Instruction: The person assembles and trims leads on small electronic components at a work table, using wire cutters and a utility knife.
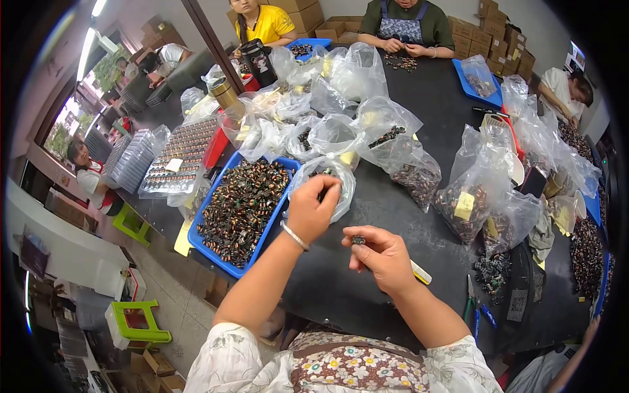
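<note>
My left hand reaches forward into a clear plastic bag, its fingers pinched together at the bag's mouth on a small dark part. My right hand is held over the black table, thumb and fingers closed on a small dark coil part. A bracelet circles my left wrist. To the left of my left hand stands a blue tray heaped with several small copper-and-black coil parts.
Several clear bags of parts lie across the table's middle and right. Stacked clear trays sit at far left. Pliers lie near the front right edge. Other people work at the far side and the right. A green stool stands on the floor.
</note>
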`<state>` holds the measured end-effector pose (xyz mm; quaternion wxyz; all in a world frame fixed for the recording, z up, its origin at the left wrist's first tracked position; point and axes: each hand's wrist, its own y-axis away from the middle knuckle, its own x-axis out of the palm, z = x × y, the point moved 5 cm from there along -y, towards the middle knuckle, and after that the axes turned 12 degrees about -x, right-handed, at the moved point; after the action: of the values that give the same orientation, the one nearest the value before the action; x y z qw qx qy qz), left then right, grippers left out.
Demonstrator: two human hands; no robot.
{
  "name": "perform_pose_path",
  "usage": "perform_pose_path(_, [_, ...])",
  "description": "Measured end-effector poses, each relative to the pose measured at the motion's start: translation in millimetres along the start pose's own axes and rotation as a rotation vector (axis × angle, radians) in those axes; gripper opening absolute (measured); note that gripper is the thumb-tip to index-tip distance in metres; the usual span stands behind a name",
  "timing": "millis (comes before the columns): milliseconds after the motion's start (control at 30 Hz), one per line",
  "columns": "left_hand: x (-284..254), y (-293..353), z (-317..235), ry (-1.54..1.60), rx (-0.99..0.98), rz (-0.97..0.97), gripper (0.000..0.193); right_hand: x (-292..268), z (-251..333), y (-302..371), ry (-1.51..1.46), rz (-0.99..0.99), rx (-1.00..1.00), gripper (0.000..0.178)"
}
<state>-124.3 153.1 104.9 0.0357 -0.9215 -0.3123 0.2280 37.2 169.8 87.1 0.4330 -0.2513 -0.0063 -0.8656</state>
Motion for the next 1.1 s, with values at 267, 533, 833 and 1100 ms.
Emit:
perform_pose_path(267, [10,-31,-2,-0.578,0.418,-0.126,0.009,0,7,-2,0.065,0.005,-0.088,0.024])
perform_pose_path(533, [-7,57,11,0.272,-0.098,0.008,0.018,-4,-9,-2,0.023,-0.004,0.033,0.023])
perform_pose_path(833, [-4,112,21,0.591,-0.191,0.128,0.026,9,-38,9,0.002,0.084,0.206,0.021])
perform_pose_path(1100, [-14,124,21,0.327,-0.074,0.133,0.021,16,-38,10,0.210,0.222,0.090,0.021])
